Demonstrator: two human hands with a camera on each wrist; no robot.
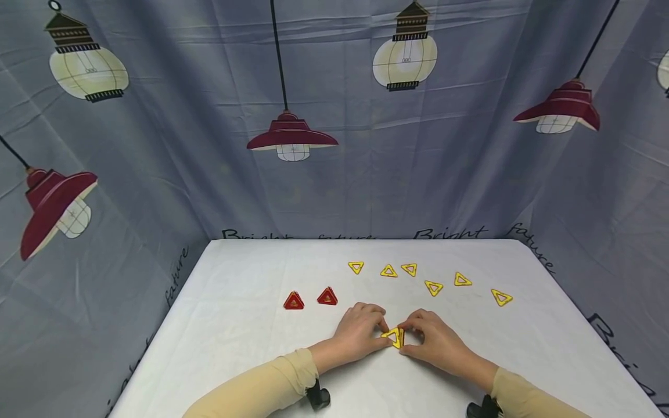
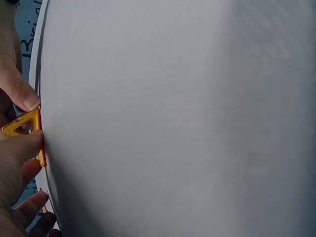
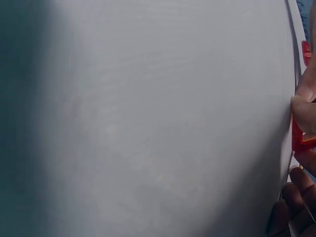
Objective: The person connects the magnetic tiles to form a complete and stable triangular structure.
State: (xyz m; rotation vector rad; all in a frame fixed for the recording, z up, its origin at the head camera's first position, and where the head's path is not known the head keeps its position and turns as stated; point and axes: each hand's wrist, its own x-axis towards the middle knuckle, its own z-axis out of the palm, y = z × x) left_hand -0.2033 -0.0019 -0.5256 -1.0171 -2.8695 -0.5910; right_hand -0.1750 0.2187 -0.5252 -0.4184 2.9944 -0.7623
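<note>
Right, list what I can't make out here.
Head: gripped edges of held yellow triangles, covered by left hand and right hand.
Head: inner detail of each red triangle, too small.
Left wrist: most of both hands, cut by left edge.
Right wrist: rest of red frame, cut by right edge.

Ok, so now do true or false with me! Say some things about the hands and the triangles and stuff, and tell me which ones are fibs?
1. The left hand pinches a yellow triangle. True.
2. Only one hand is holding something. False: the right hand grips a triangle piece too.
3. Six loose yellow triangles lie on the table. True.
4. The tabletop is green. False: it is white.
5. Nothing red sits on the table. False: two red shapes do, left of the loose triangles in the head view.
6. The cloth behind has lamp pictures on it. True.
</note>
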